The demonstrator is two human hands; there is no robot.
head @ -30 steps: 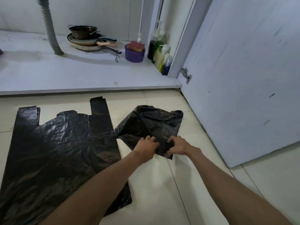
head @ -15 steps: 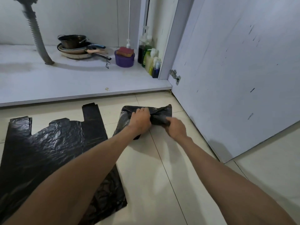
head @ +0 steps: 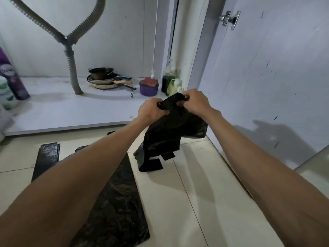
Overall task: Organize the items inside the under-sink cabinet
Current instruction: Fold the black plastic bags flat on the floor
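Observation:
A black plastic bag hangs in the air in front of the open cabinet, its handles dangling near the tiled floor. My left hand and my right hand both grip its top edge, close together. A second black plastic bag lies flat on the floor under my left forearm. Inside the cabinet, on its white floor, stand stacked pans, a purple tub with a sponge on it, and several soap bottles at the right wall.
A grey corrugated drain hose comes down to the cabinet floor left of the pans. A purple spray can and other packages stand at the far left. The open cabinet door stands close on the right.
Both hands have lifted the crumpled bag off the floor, gripping its top. The view has tilted up, showing more of the cabinet interior.

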